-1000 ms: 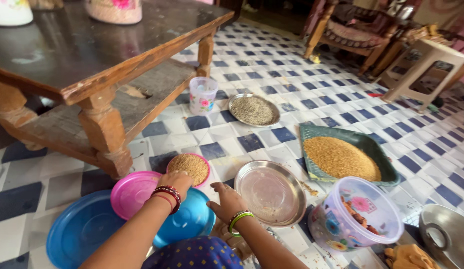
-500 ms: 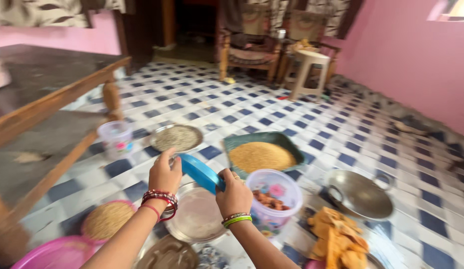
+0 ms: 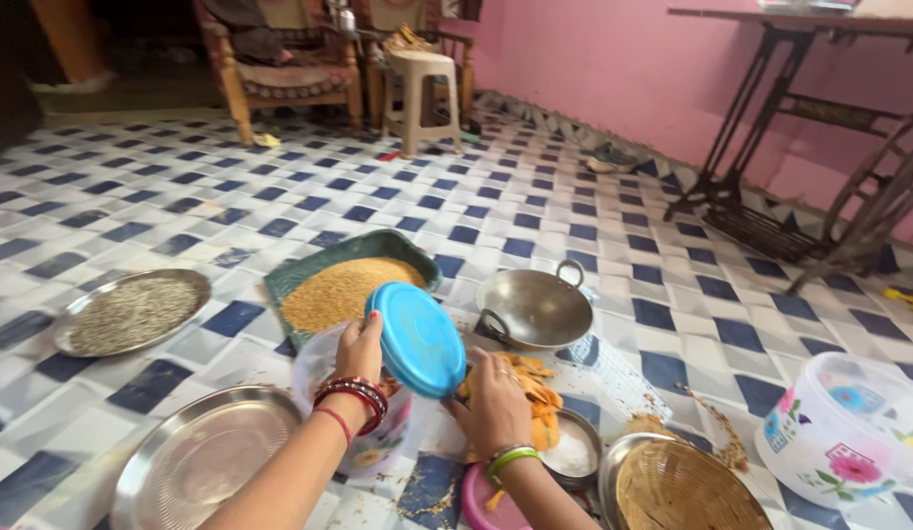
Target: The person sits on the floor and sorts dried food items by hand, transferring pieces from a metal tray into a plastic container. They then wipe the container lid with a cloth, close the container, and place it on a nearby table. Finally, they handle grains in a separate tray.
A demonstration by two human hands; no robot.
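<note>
**Blue lid lifted clear and carried over the clear tub**

Whereas a second ago the blue lid lay flat on the floor beside a pink one, it is now up in the air, tilted on edge, with both hands clamped on it. The left hand (image 3: 361,350) pinches the lid's left rim, thumb at the top edge; the right hand (image 3: 497,400) grips the lower right rim from beneath. The blue lid (image 3: 417,339) hangs just above and to the right of the clear flowered tub (image 3: 350,397), which stands open on the floor with the left wrist crossing in front of it. Judging by that, the lid has been brought across to where this tub stands, not yet seated on it.

Nearest, an empty steel plate (image 3: 203,458) sits at the left, and a woven basket (image 3: 680,488) at the right, with fried snacks (image 3: 531,393) just behind the right hand. Farther out lie a green tray of yellow grain (image 3: 343,285) and a steel wok (image 3: 535,309). A steel plate of grey seed (image 3: 130,311) rests toward the floor's left edge, a second flowered tub (image 3: 849,427) toward its right edge. A plastic stool (image 3: 419,93) stands by the far wall.
</note>
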